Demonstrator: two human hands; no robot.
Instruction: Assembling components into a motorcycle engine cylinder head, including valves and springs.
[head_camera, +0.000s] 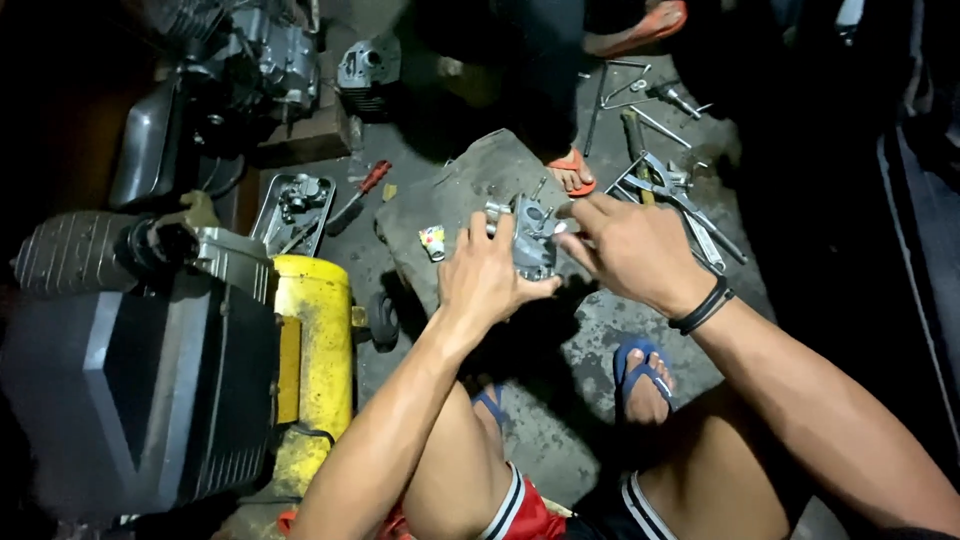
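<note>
Item: carburetor (530, 240), small cast-metal body, grey, with studs and a screw post standing out of its top. Held in the air above the floor (600, 330), over the near edge of a grey mat (470, 180).

Left hand (487, 280): wrapped around the near side of the body, fingers curled closed on it, thumb across the lower part. It bears the weight.

Right hand (630, 250): fingers drawn together at the upper right of the body, pinching or turning a small bright part there; what exactly is pinched cannot be told. Black band on the wrist.

Handling, judged: dense for its size, rigid, probably oily and so a little slippery. Thin posts and fittings look easy to bend; best gripped around the main casting, not by the projections.

Surroundings:
- yellow tank (315, 360), left of the knees
- dark engine cover (150, 390), far left
- metal tray (295, 205) with small parts, beyond the tank
- red-handled screwdriver (362, 190), beside the tray
- wrenches and pliers (670, 190), loose on the floor at the mat's right edge
- another person's foot in an orange sandal (572, 172), at the mat's far edge
- own feet in blue sandals (640, 375), below the hands
</note>
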